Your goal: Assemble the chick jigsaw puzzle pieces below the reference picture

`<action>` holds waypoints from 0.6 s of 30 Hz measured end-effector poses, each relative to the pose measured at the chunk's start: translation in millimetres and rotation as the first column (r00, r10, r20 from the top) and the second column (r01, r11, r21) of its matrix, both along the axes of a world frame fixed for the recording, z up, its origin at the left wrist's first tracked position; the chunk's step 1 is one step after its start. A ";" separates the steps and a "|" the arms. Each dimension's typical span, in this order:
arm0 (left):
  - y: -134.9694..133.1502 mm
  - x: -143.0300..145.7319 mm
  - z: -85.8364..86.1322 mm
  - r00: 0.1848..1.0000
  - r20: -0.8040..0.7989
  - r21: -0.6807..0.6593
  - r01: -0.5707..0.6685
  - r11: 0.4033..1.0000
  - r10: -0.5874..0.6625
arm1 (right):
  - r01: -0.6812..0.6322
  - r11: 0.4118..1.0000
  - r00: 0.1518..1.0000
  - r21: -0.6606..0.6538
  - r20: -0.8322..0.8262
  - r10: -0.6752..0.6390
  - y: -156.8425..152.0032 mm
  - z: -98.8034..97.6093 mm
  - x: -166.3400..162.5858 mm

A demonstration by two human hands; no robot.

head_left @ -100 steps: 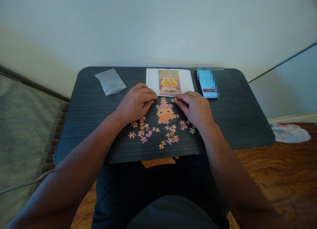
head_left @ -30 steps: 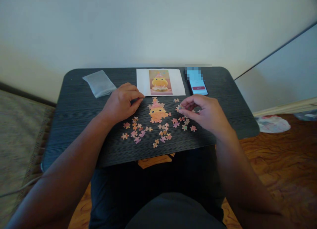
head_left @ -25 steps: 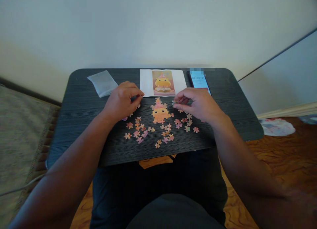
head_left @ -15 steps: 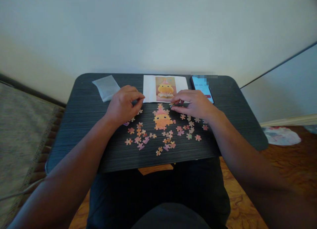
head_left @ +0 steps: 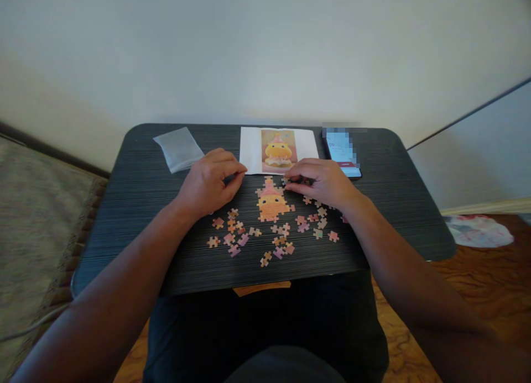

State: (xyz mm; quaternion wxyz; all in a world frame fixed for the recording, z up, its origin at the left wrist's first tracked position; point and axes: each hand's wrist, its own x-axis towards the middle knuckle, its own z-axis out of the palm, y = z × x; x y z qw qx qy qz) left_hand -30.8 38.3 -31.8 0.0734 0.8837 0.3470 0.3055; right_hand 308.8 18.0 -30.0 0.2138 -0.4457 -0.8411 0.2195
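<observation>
Joined jigsaw pieces form a partly assembled puzzle [head_left: 271, 202], an orange animal face with a pink hat, in the middle of the dark table. At its upper right, my right hand [head_left: 326, 179] pinches a small puzzle piece [head_left: 285, 180] between thumb and fingertips. My left hand [head_left: 213, 181] is closed, thumb against forefinger, beside the lower left corner of the picture sheet [head_left: 251, 151]. Whatever those left fingers hold, if anything, is too small to make out. Several loose puzzle pieces [head_left: 234, 226] lie left of and below the assembled part, and others partly under my right hand.
A clear plastic bag [head_left: 180, 149] lies at the table's back left. Right of the sheet rests a phone [head_left: 346, 156] with its screen lit. The dark table [head_left: 136, 206] stands against a pale wall. A white plastic bag [head_left: 479, 231] is on the floor to the right.
My left thumb and forefinger have come together. The right hand stays by the hat, its piece now slightly closer to the assembled part. The view has shifted slightly.
</observation>
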 end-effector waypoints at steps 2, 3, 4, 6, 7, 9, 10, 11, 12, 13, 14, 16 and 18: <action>-0.9 0.6 1.1 1.000 -0.001 -0.019 0.014 1.000 -0.014 | -0.007 1.000 1.000 -0.002 -0.005 0.007 0.0 -0.9 -0.4; -1.5 1.1 1.6 1.000 -0.004 -0.030 0.021 0.999 -0.022 | -0.014 1.000 1.000 -0.002 -0.006 0.014 -0.1 -1.2 -0.6; -2.1 1.7 2.1 0.999 -0.009 -0.038 0.031 0.999 -0.031 | -0.021 1.000 1.000 -0.002 -0.005 0.021 -0.2 -1.3 -0.8; -3.0 2.9 2.7 0.998 -0.022 -0.038 0.054 0.998 -0.055 | -0.025 1.000 1.000 0.001 -0.001 0.025 -0.5 -1.2 -1.1; -3.2 3.4 2.8 0.997 -0.029 -0.034 0.067 0.997 -0.068 | -0.022 1.000 1.000 0.003 0.001 0.022 -0.8 -1.0 -1.1; -3.1 3.9 2.4 0.996 -0.039 -0.024 0.082 0.996 -0.083 | -0.016 1.000 1.000 0.009 0.004 0.016 -1.1 -1.1 -0.8; -2.8 4.0 1.9 0.995 -0.039 -0.019 0.087 0.996 -0.088 | -0.015 1.000 1.000 0.014 0.005 0.015 -1.1 -1.6 -0.5; -2.4 3.9 1.3 0.995 -0.039 -0.013 0.090 0.996 -0.091 | -0.019 1.000 1.000 0.024 0.003 0.019 -1.0 -2.5 -0.1; -2.0 3.7 0.5 0.995 -0.039 -0.006 0.094 0.996 -0.094 | -0.030 0.999 1.000 0.038 -0.001 0.031 -0.6 -3.9 0.3; -1.6 3.5 -0.4 0.994 -0.039 0.002 0.098 0.995 -0.097 | -0.046 0.997 0.999 0.056 -0.007 0.046 -0.1 -5.5 0.5; -1.2 3.3 -1.3 0.994 -0.041 0.008 0.100 0.995 -0.099 | -0.062 0.995 0.998 0.076 -0.012 0.063 0.4 -7.3 0.6; -0.8 3.0 -2.6 0.994 -0.044 0.017 0.099 0.995 -0.098 | -0.086 0.990 0.996 0.110 -0.018 0.088 1.5 -10.3 0.3; -0.7 2.9 -3.2 0.994 -0.045 0.022 0.096 0.995 -0.095 | -0.089 0.989 0.996 0.118 -0.011 0.091 2.1 -11.1 0.3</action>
